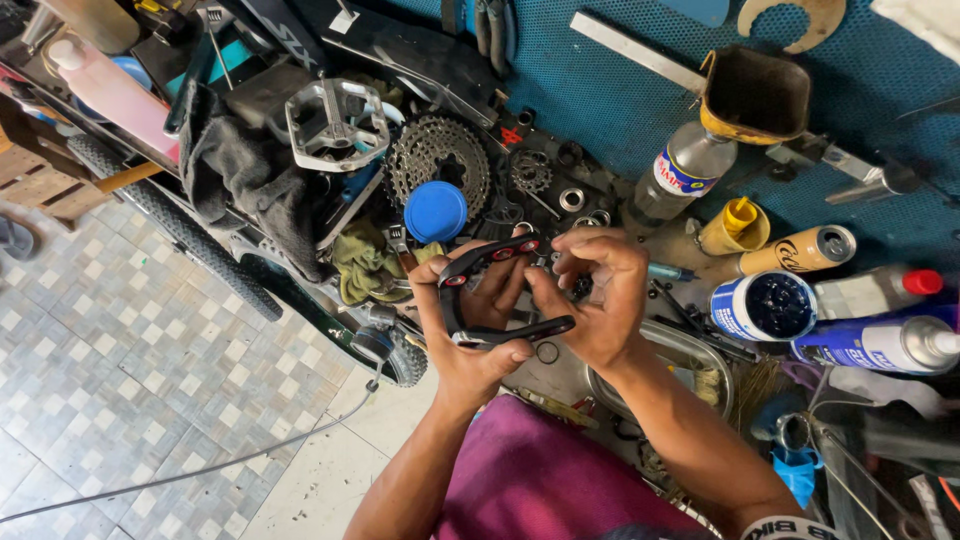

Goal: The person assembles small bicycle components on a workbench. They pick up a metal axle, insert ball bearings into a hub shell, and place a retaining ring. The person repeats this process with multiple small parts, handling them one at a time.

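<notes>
View: a cluttered workbench covered by a blue mat point(620, 90) is seen from above, with a chequered tile floor point(110, 370) at the left.
Left hand point(470, 320): it is closed around a black curved bracket point(478, 290) with small red fittings; the fingers are wrapped behind the part and the thumb is pressed on its lower arm.
Right hand point(600, 300): its fingertips are bunched together at the upper end of the bracket, just beside the red fittings; whether something small is pinched there cannot be told, as the fingers hide it.
Bracket position: it is held above the bench edge, between both hands, in front of a purple garment point(530, 480). Its full shape is partly hidden by the palm.
Behind the hands: a toothed cassette point(435, 160), a blue round lid point(435, 212), a silver flat pedal point(335, 122) and a smaller sprocket point(530, 170) are laid near one another.
Right of the hands: a clear bottle point(685, 170), a yellow-capped container point(735, 225), an open tub of dark grease point(765, 305) and a spray can point(880, 345) are grouped, the can cut off by the frame edge.
Left side: a knobbly tyre point(180, 225) is partly covered by a dark cloth point(235, 170).
Hard to make out: small rings and washers near the hands are blurred into the clutter.
Lower right: a wristband point(790, 527) is cut off at the bottom.
</notes>
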